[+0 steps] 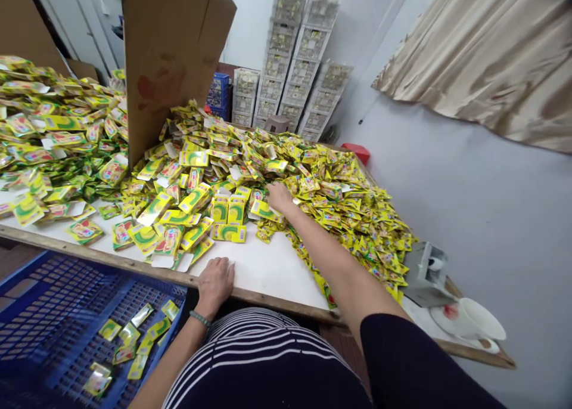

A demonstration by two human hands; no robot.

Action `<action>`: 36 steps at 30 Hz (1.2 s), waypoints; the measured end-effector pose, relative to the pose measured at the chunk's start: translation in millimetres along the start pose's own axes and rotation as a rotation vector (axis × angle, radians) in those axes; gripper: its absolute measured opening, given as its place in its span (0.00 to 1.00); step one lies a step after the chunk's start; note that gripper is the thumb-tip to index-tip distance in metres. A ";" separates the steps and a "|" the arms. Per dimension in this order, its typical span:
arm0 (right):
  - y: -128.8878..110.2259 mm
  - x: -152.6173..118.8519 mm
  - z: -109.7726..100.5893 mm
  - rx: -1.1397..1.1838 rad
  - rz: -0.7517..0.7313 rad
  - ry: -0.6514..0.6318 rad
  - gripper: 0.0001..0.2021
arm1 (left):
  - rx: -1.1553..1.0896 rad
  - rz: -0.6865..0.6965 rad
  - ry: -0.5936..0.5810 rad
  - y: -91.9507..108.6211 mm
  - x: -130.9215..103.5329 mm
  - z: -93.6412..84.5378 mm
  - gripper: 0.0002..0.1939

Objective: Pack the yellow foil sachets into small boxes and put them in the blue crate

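My right hand (pixel 280 198) reaches forward to where a heap of small yellow-green boxes (pixel 194 158) meets a heap of small yellow packets (pixel 348 200). Its fingers point down among them and are mostly hidden, so their grip does not show. A yellow box (pixel 264 210) lies right beside those fingers. My left hand (pixel 215 282) rests on the near edge of the white table (pixel 268 266), its fingers laid on the surface and holding nothing. Just beyond it several boxes stand or lie together, among them a flat box (pixel 229 233); some have open white flaps.
A cardboard sheet (pixel 174 57) stands upright between the box heaps. Below the table at left sits a blue crate (pixel 89 278) with several boxes inside. White baskets (pixel 286 69) are stacked at the back. A grey device (pixel 426 275) and a white bowl (pixel 480 319) stand at right.
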State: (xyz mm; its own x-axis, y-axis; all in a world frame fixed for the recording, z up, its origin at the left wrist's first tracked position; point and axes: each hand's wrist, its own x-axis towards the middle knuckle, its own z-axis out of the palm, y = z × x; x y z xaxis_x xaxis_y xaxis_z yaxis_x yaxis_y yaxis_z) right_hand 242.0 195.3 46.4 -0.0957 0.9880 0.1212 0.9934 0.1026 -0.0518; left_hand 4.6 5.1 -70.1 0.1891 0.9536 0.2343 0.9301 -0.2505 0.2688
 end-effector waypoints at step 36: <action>4.4 -50.2 19.3 0.954 0.194 0.319 0.20 | -0.120 -0.116 -0.028 7.9 2.9 -8.0 0.19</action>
State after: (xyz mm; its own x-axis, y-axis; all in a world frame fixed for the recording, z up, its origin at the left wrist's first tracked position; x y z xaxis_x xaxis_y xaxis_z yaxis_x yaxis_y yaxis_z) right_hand 250.0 148.4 21.0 0.2209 0.9350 0.2775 0.5119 0.1311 -0.8490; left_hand 10.0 4.6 -59.9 0.0935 0.9811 0.1693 0.9020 -0.1554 0.4027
